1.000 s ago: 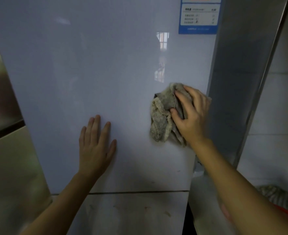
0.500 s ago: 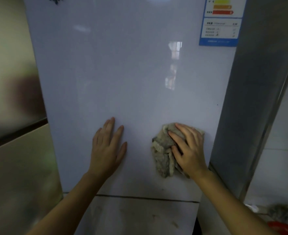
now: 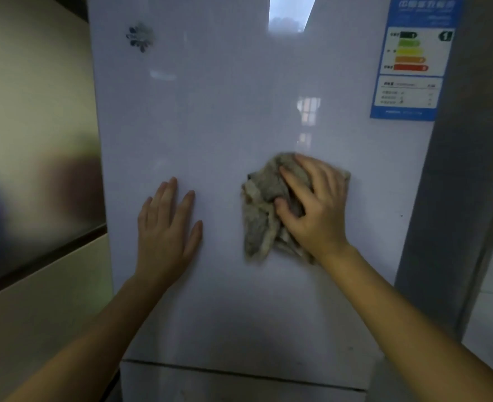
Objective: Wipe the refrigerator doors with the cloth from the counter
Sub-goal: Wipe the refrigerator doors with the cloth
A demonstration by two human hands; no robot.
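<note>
The glossy white upper refrigerator door (image 3: 225, 126) fills the middle of the view. My right hand (image 3: 314, 210) presses a crumpled grey-beige cloth (image 3: 261, 216) flat against the door's right half, fingers spread over the bunched fabric. To the left of the cloth, my left hand (image 3: 167, 230) lies flat on the door with fingers apart and nothing in it. A dark seam near the bottom separates the upper door from the lower refrigerator door (image 3: 239, 387).
A blue energy label (image 3: 413, 59) is stuck at the door's upper right and a small snowflake emblem (image 3: 140, 36) at its upper left. The fridge's grey side panel (image 3: 456, 198) runs down the right. A beige cabinet (image 3: 36, 169) stands on the left.
My right hand dragged the cloth down the door, then shifted it slightly back up. The camera tilted upward, bringing the whole label into view. My left hand stayed flat on the door.
</note>
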